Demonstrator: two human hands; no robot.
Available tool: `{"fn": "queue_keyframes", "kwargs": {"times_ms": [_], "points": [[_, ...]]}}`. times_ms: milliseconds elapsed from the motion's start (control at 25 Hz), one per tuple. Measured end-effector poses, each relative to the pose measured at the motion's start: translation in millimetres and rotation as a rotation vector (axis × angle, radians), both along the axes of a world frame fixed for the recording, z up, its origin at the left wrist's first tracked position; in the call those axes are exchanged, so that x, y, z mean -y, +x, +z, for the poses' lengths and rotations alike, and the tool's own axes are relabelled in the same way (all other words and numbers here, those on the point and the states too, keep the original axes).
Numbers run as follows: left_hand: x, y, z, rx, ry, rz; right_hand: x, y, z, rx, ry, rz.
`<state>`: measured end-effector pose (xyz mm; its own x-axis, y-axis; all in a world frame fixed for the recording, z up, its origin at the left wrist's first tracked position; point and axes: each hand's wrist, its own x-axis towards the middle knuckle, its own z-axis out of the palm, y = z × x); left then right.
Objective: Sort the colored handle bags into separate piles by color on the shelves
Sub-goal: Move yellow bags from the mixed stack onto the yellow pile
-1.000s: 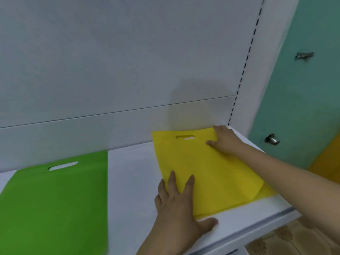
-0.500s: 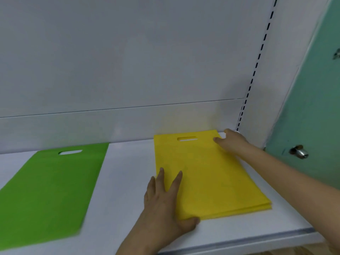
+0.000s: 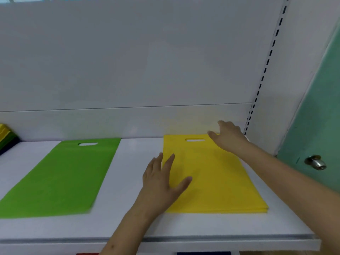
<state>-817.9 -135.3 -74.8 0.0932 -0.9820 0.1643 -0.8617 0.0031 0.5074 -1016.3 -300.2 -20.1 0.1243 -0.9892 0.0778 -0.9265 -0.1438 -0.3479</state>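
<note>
A flat pile of yellow handle bags [image 3: 213, 177] lies on the right half of the white shelf [image 3: 128, 223], handle cut-outs toward the back wall. My left hand [image 3: 163, 183] rests with straight, spread fingers on the pile's left edge. Over the pile's far right corner, my right hand [image 3: 228, 137] has relaxed fingers and appears slightly raised. A lime green handle bag [image 3: 60, 177] lies flat on the left half of the shelf, apart from both hands.
A mixed stack of bags [image 3: 5, 137], yellow over dark colours, sits at the far left by the back wall. A teal door with a metal knob [image 3: 315, 161] stands to the right. Below the shelf edge, red and dark blue pieces peek out.
The yellow pile has been squared up flat. My left hand slid further onto its left edge; my right hand has eased up off the far corner. The view has tilted upward and left.
</note>
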Motion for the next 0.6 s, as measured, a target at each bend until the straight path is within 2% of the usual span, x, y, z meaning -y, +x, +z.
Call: {"fn": "queue_keyframes", "kwargs": {"times_ms": [80, 200, 400, 600], "points": [[5.6, 14.9, 16.0, -0.009, -0.115, 0.012, -10.3, 35.4, 20.5, 0.100, -0.178, 0.094], [-11.1, 53.7, 42.2, -0.132, -0.290, 0.061, -41.0, 107.2, 46.3, 0.216, -0.353, 0.214], [-89.1, 171.7, 50.3, -0.157, -0.487, 0.239, -109.1, 255.8, 57.8, 0.273, -0.463, 0.355], [-186.3, 330.7, 50.9, -0.127, -0.530, 0.425, -174.9, 432.6, 63.3, 0.322, -0.437, 0.491]]}}
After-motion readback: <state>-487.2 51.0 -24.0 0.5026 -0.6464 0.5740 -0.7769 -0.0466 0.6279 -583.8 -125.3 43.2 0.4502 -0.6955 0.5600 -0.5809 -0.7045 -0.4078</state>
